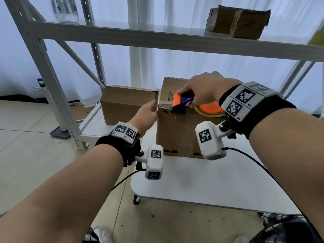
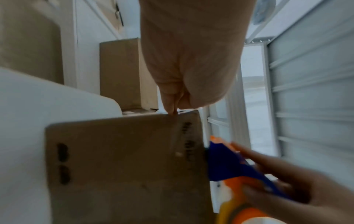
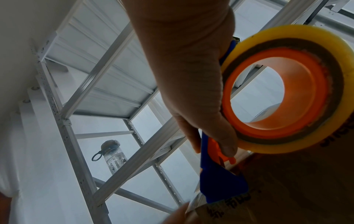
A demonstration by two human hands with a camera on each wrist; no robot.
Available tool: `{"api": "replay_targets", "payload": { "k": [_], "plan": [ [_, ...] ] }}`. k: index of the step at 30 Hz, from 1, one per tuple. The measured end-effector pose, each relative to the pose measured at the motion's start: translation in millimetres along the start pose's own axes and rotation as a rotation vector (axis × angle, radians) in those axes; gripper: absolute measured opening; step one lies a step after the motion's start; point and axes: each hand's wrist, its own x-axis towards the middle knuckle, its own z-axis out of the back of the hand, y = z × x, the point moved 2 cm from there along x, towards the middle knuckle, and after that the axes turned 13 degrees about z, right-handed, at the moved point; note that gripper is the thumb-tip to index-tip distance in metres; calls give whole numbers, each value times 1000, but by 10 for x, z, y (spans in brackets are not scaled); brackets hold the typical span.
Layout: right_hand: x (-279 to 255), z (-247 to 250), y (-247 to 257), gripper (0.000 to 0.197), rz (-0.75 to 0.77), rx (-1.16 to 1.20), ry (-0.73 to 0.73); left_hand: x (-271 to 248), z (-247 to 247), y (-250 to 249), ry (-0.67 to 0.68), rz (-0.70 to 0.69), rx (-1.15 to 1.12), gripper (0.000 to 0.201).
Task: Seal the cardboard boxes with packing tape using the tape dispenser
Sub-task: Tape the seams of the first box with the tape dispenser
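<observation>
Head-camera footage shows a tall cardboard box [image 1: 177,134] stood on a white worktop [image 1: 201,181], with a smaller cardboard box [image 1: 126,104] just beside it on the left, on the low shelf of a metal rack [image 1: 57,95]. A blue and orange tape dispenser [image 1: 182,102] is gripped in the right hand [image 1: 204,92], the fingers curled round its handle, and its blade end is laid against the upper left part of the tall box. A yellowish tape roll [image 1: 209,110] on an orange hub is carried at the dispenser's rear. A short, shiny strip of tape [image 1: 164,106] is seen between the blade and the box's left edge. That edge is met by the left hand [image 1: 149,113], whose fingertips [image 2: 171,110] are pressed together at the upper corner in the left wrist view; whether the tape end is pinched or only pressed down cannot be told. In the right wrist view the thumb [image 3: 224,136] is laid along the dispenser beside the roll. On the rack's upper shelf another brown box [image 1: 238,21] is seen at the right and a clear bottle [image 1: 64,9] at the left.
</observation>
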Motion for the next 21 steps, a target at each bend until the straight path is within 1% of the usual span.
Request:
{"api": "replay_targets", "payload": {
  "k": [2,3,6,7,8,10,11,12,13,14,15,16,18,19,21],
  "plan": [
    [-5,3,7,55,1,-8,1,-31,2,106,23,61,29,50],
    [-7,3,7,55,0,-13,-1,-29,0,108,40,56,26,53],
    [-8,-2,13,55,1,-8,-1,24,20,14,59,-20,83,67],
    [-6,-1,15,55,0,-6,0,50,36,-2,71,-17,129,72],
    [-5,4,17,55,-2,-5,2,76,57,4,83,11,219,76],
    [-12,12,19,56,-4,-3,10,58,65,28,147,76,478,80],
    [-13,15,19,56,-1,-8,12,61,82,40,162,70,580,81],
    [-14,15,18,56,2,-13,14,38,93,21,147,25,631,81],
    [-14,17,13,56,5,-16,14,33,103,-27,94,-34,640,81],
    [-12,16,8,56,7,-18,12,55,114,-82,29,-121,641,81],
    [-7,19,4,56,8,-17,14,106,125,-124,-24,-200,687,81],
    [-2,23,3,56,12,-14,20,136,124,-158,-60,-262,791,79],
    [4,43,-2,57,25,-19,47,230,104,-174,-93,-335,1058,69],
    [3,56,-4,57,34,-26,63,264,89,-171,-105,-340,1153,66],
    [3,77,-12,57,44,-27,89,256,58,-207,-163,-347,1232,62]
  ]
}}
